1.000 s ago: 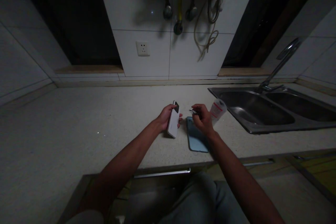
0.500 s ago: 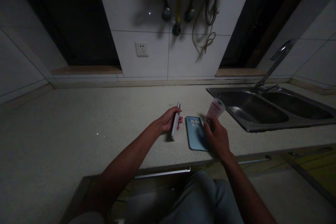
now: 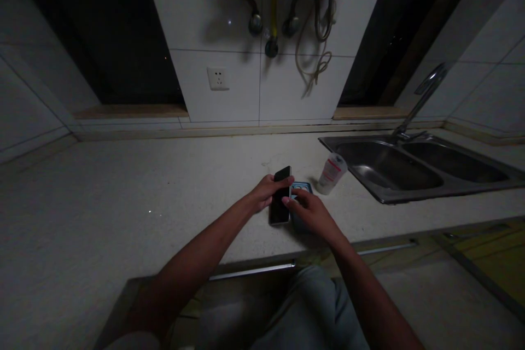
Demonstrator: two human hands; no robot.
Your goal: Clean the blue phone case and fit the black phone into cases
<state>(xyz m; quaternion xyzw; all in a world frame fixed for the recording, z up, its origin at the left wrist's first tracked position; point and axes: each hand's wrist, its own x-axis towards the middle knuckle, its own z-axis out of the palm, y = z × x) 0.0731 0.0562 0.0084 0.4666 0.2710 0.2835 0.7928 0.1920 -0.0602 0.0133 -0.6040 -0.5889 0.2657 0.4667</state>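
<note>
In the head view my left hand (image 3: 264, 191) grips a smartphone (image 3: 280, 210) from its left side, the thumb lying across the dark screen. The phone is tilted upright above the counter. My right hand (image 3: 311, 209) pinches the phone's right edge, its thumb at the screen side and its fingers partly hidden. Under and behind the right hand lies a light blue phone case (image 3: 304, 185); only its top end with camera cut-outs shows clearly. A clear plastic cup (image 3: 330, 175) with red print stands on the counter just beyond the right hand.
The pale countertop (image 3: 197, 186) runs along a tiled wall. To the right is a steel double sink (image 3: 385, 197) with a chrome tap (image 3: 426, 85). Pipes and a wall socket (image 3: 217, 79) are on the wall. Drawer handles (image 3: 252, 272) line the counter's front.
My right hand has let go of the plastic cup and moved left to the phone. My left hand has turned the phone so its dark screen faces up toward me.
</note>
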